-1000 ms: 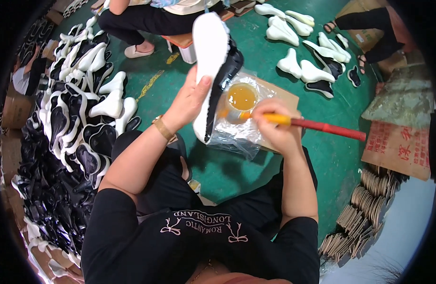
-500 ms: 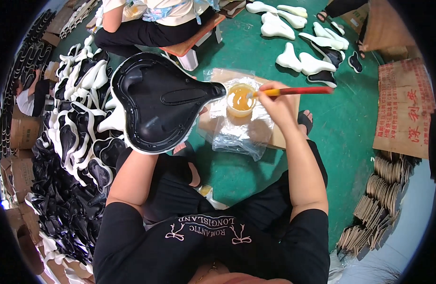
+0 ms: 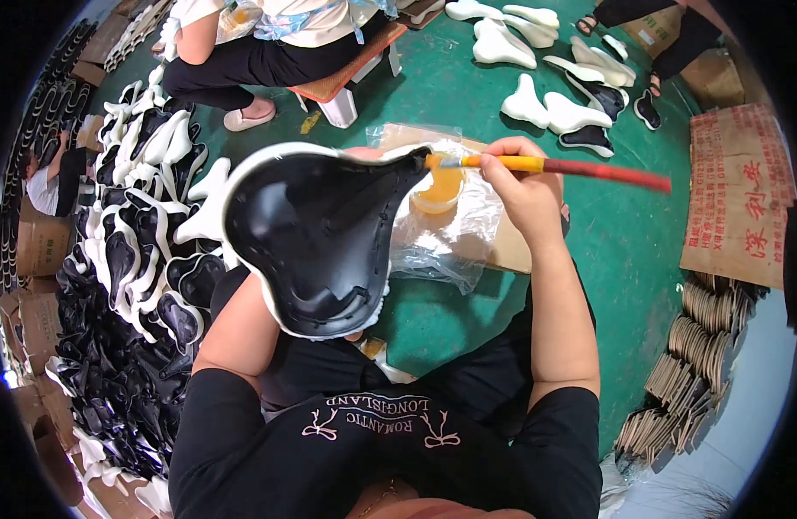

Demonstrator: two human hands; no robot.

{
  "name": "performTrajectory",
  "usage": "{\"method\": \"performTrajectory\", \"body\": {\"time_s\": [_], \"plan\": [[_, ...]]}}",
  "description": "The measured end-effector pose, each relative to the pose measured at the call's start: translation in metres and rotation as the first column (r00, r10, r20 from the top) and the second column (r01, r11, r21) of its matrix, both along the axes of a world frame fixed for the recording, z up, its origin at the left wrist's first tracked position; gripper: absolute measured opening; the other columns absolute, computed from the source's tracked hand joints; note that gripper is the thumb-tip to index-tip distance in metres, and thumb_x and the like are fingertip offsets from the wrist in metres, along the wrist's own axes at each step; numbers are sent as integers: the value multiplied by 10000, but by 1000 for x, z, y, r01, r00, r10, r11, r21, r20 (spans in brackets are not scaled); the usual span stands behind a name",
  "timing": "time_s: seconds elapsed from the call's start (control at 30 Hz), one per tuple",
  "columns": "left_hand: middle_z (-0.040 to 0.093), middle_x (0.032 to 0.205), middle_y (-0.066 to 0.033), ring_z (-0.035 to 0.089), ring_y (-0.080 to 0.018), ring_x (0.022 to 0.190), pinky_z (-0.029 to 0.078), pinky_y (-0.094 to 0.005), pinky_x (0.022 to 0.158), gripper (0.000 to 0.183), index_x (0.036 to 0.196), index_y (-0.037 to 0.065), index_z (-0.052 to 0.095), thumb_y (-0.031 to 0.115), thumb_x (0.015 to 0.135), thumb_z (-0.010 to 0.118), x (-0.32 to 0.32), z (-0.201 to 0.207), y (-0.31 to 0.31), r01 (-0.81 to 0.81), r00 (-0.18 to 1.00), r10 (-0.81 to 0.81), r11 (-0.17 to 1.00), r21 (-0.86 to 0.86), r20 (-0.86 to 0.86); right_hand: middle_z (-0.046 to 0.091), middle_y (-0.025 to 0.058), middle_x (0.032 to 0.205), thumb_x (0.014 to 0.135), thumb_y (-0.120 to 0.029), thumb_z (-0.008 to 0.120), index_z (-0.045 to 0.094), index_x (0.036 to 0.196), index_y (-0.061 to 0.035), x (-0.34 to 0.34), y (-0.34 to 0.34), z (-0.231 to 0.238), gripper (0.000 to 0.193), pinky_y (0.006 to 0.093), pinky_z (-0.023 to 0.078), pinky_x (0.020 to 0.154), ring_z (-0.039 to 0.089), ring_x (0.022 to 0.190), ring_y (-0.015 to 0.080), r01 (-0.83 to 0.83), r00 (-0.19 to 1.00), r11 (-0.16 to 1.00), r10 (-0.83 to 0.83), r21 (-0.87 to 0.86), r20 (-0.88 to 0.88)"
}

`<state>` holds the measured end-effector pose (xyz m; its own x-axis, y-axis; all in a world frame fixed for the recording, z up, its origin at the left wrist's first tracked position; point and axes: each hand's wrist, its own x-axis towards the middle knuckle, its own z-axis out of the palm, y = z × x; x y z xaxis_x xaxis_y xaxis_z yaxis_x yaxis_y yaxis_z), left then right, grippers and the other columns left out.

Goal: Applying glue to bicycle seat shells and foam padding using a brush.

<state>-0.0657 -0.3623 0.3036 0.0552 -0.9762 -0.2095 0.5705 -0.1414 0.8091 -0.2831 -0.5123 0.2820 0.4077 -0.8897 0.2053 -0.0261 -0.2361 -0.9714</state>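
Black moulded plastic fills the middle of the view: a bicycle saddle shell [image 3: 316, 242] held up underside toward the camera, broad and heart-shaped at the lower end and tapering to a narrow nose that points toward the upper right. Its inner face is glossy, with raised ribs and shallow hollows, and a thin white edge of padding runs round the whole outline. The left hand [image 3: 243, 320] is almost wholly hidden behind the shell, so its grip cannot be told; only the forearm shows, rising from below to the shell's lower left edge. The right hand [image 3: 515, 186] is closed around a long brush [image 3: 554, 166] with a yellow ferrule end and a red handle that juts out to the right; the bristles, wet with amber glue, touch the tip of the saddle's nose. Just beyond the nose, a small round cup of amber glue [image 3: 440, 189] sits on crumpled clear plastic sheeting [image 3: 450, 238] spread over a flat piece of cardboard [image 3: 511, 251] on the green floor [image 3: 468, 95]. Along the left side of the floor lies a dense heap of black and white saddles [image 3: 139, 259]. At the top right of the floor, a scatter of white saddle pads [image 3: 537, 104] lies well apart from the hands. Another person [image 3: 260, 43] sits on a low stool [image 3: 347, 86] at the top edge, and stacks of cardboard [image 3: 736, 199] stand at the right.
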Motion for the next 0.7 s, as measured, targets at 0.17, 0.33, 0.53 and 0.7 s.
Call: {"method": "performTrajectory", "body": {"time_s": [0.17,0.33,0.53,0.7], "plan": [[495,1217,-138,457,-304,1171,359,-358,1009,417,1209,32,501,81,805,592,10,-53,-25,315,326,444,781,-539,835,609,46,727,809,-51,639,596,838,7,-8,-4,5,78,218,471,587,573,640,88,-8,1000,984,4,179,22],[522,1182,-147,512,-312,1119,423,-347,944,421,1178,35,524,43,768,620,4,-44,-17,305,273,449,799,-519,851,606,54,718,800,-38,630,596,825,6,-7,6,14,61,232,477,570,573,619,103,-224,972,920,188,322,141],[530,1168,-152,529,-315,1096,444,-343,914,419,1178,45,525,41,769,616,-2,-27,-20,312,276,438,801,-511,856,603,46,725,784,-29,633,596,809,-3,-9,5,14,51,240,482,604,575,656,105,-275,961,920,256,280,104],[466,1241,-140,423,-303,1205,353,-358,1011,459,1215,48,504,60,768,607,8,-48,-34,309,298,423,806,-505,856,601,27,708,789,-84,644,611,814,-6,-14,-12,-2,88,221,455,597,564,651,91,-45,991,995,56,93,-121]]}}
